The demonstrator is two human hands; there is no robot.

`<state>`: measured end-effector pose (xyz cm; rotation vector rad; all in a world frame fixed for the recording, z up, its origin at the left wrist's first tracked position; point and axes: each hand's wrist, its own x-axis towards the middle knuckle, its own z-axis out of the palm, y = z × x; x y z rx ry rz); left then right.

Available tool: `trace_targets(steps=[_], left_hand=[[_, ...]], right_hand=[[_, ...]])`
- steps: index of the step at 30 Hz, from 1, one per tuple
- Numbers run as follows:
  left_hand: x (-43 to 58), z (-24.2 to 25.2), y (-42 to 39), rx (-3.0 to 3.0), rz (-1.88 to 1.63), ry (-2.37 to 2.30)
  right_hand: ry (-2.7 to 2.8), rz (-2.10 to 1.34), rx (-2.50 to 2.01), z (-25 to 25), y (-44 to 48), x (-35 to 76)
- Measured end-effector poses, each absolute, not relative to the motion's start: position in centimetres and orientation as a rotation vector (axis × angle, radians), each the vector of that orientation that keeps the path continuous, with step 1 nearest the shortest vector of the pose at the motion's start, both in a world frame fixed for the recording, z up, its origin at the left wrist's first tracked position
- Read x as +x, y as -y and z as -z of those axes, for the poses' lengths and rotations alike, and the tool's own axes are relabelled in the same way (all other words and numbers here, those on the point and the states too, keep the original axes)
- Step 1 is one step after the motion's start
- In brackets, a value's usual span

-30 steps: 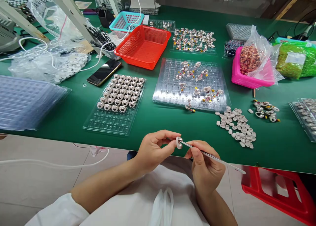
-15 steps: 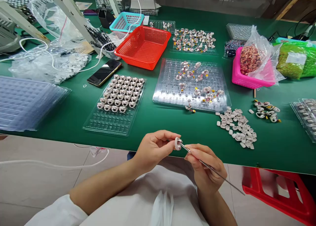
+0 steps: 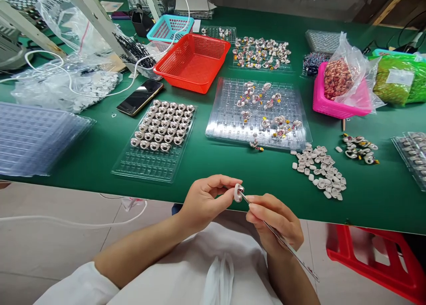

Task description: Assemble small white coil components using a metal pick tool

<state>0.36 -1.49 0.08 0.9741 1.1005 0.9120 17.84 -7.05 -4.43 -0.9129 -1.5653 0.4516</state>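
Note:
Over the bench's front edge, my left hand [image 3: 208, 203] pinches a small white-and-silver curved shell [image 3: 237, 193] between thumb and fingertips. My right hand [image 3: 276, 220] is closed around a slim metal rod-like tool [image 3: 289, 248]. Its front tip meets the open side of the shell; how far in it reaches I cannot tell. The tool's back end slants down to the right past the hand. Beyond my hands lies a clear tray [image 3: 146, 165] with rows of similar silver shells [image 3: 163, 124]. Loose small white caps [image 3: 321, 172] are heaped to the right.
Stacked clear trays [image 3: 226, 118] carry scattered wired parts. Behind stand a red basket [image 3: 196, 67] and a blue basket [image 3: 169, 27]. A phone [image 3: 140, 97] lies left of centre. A pink basket [image 3: 342, 96] with bagged copper-coloured pieces stands right. A red stool [image 3: 376, 256] is below the bench.
The tool has swung in my right hand: its back end now points lower and more to the left. My right hand has shifted slightly left. My left hand still holds the shell.

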Motion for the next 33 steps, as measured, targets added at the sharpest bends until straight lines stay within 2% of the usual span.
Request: trace_targets(steps=[12, 33], left_hand=[[0.4, 0.1, 1.8, 1.018, -0.943, -1.127], [0.4, 0.3, 1.8, 1.075, -0.983, -1.145]], right_hand=[[1.08, -0.712, -1.001, 4.6, 7.1, 16.2], [1.032, -0.712, -1.077, 4.1, 6.7, 15.7]])
